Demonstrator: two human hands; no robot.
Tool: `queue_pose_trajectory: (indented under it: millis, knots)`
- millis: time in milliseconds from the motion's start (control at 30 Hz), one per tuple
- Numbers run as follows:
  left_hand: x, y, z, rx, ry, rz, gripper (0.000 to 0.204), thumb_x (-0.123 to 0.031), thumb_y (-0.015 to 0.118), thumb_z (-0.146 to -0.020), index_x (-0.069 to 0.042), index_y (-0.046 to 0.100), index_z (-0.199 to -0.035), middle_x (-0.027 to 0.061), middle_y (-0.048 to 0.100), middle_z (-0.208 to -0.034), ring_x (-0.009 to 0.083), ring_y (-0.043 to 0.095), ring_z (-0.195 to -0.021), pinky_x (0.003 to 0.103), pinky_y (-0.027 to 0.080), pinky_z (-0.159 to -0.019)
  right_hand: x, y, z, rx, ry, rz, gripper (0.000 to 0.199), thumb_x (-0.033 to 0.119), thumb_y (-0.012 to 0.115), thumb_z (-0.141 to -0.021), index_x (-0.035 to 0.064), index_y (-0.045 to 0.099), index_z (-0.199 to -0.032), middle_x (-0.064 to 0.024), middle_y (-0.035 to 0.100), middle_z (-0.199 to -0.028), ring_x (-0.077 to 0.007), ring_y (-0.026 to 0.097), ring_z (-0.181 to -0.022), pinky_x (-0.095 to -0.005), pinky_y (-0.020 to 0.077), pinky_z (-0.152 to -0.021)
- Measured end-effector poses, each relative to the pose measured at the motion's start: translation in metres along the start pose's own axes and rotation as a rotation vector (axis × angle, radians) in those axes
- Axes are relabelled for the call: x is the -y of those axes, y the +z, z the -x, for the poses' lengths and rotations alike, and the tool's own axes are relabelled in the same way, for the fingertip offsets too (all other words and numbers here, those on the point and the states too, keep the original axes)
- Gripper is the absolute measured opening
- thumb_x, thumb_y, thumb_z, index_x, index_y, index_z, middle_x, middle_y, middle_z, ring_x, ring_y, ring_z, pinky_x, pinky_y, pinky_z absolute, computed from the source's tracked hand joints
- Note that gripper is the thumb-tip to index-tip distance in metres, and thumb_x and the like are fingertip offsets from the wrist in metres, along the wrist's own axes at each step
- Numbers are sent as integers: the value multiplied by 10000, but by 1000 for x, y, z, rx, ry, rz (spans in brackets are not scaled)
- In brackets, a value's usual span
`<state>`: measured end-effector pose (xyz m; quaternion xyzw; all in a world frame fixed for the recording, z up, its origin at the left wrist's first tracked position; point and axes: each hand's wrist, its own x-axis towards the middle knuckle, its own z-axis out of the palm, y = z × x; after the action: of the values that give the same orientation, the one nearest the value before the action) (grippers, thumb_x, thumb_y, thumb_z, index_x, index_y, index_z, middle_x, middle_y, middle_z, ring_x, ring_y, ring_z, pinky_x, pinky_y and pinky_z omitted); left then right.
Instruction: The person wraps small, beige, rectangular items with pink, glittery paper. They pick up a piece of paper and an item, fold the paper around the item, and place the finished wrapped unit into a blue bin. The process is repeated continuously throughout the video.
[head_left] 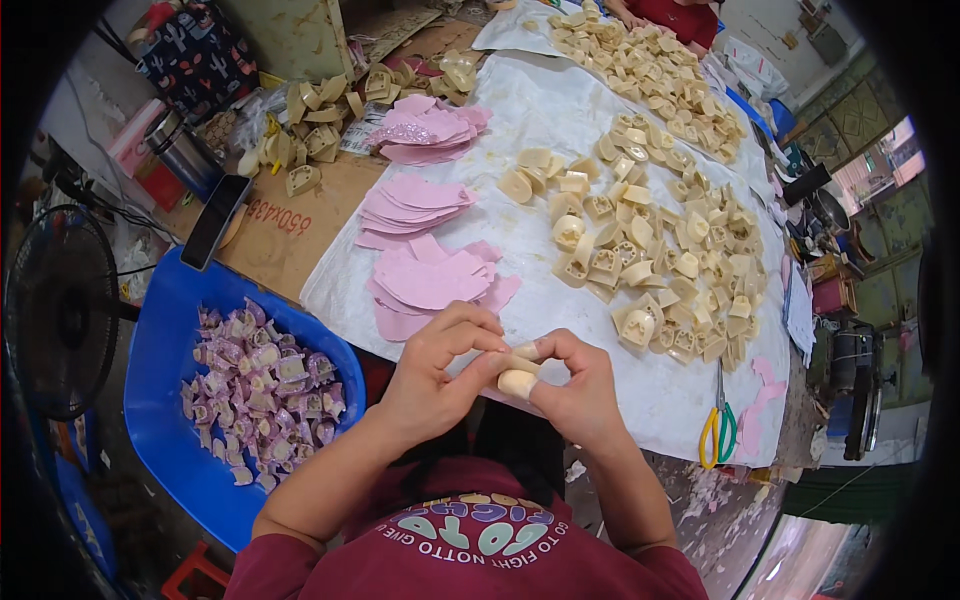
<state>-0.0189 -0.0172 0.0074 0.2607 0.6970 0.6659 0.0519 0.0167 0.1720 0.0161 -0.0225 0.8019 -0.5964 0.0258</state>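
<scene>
Between my two hands, near the front edge of the cloth-covered table, is a small beige plastic shoe heel (518,383). My right hand (583,392) pinches it between thumb and fingers. From the other side my left hand (440,368) grips it with thumb and forefinger, partly hiding it. Just beyond my left hand lie stacked pink cut pieces (432,277), with a second stack (410,205) and a glittery stack (425,128) farther back. A wide heap of loose beige heels (670,250) spreads to the right of them.
A blue basin (150,400) at my left holds many pink-covered heels (265,385). Scissors (718,430) with yellow and green handles lie at the table's right front edge. A phone (215,222) leans by a steel flask (183,150). Across the table sits another person (680,18).
</scene>
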Motion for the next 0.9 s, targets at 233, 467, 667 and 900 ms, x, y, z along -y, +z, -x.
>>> queue_pose_trajectory:
  millis: [233,467,667,900]
  knots:
    - [2,-4,19,-130,-57,642,134,18,625,-864,-41,605,-983,134,440,-1285,174,578,-1022,300,463,-896,27,-4,7,-82,-485,348,714,205,810,-722,11,477,-1323,-152,543,-1288,-254,511,-1189,-357,421,-956]
    - [-24,1,21,12,318,20,262,73,707,-752,-54,620,-963,187,603,-1129,251,648,-986,318,535,-791,0,0,27,32,99,-809,393,131,684,-865,-47,575,-1198,-175,611,-1221,-248,574,-1153,-390,440,-980]
    - [-32,-1,19,-32,417,-330,268,83,719,-703,-39,611,-916,200,649,-1036,294,678,-820,353,556,-686,5,-8,32,50,100,-913,194,45,577,-913,-72,661,-1042,-172,684,-1050,-207,644,-1008,-327,476,-929]
    - [-28,17,14,-79,395,-536,254,112,693,-671,2,598,-879,187,639,-971,299,667,-768,335,545,-615,17,6,31,-85,128,-633,255,33,559,-915,-70,635,-1136,-148,676,-1092,-183,641,-1000,-289,465,-925]
